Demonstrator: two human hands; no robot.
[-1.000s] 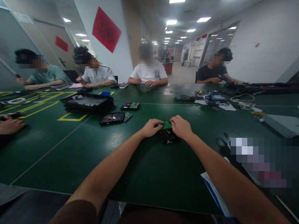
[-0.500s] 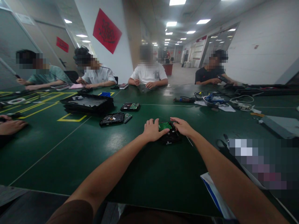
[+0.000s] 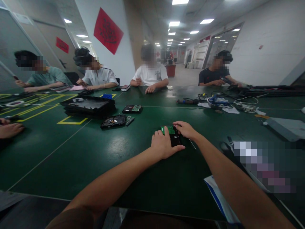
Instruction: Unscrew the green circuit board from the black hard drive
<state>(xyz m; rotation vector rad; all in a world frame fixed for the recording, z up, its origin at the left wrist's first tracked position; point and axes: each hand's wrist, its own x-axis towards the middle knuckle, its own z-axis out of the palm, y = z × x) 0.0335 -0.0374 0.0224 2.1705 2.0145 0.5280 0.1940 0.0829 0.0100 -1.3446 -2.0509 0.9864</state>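
A black hard drive (image 3: 175, 138) with a green circuit board (image 3: 168, 129) on top lies on the dark green table (image 3: 95, 149) in front of me. My left hand (image 3: 164, 145) grips its near left side, fingers curled over the edge and thumb along the front. My right hand (image 3: 186, 129) rests on its far right corner with the fingers bent down onto it. Most of the drive is hidden under the two hands.
Two more opened drives (image 3: 113, 121) (image 3: 132, 109) and a black tray (image 3: 88, 105) lie to the left. Cables and tools (image 3: 218, 102) sit far right, a grey panel (image 3: 284, 126) at right, white-and-blue paper (image 3: 218, 197) near me. Several people sit around; another person's hand (image 3: 9, 129) rests far left.
My left hand slid back toward me along the drive's left side and now covers its near part. The right hand stayed at the far right corner. The drive turned a little.
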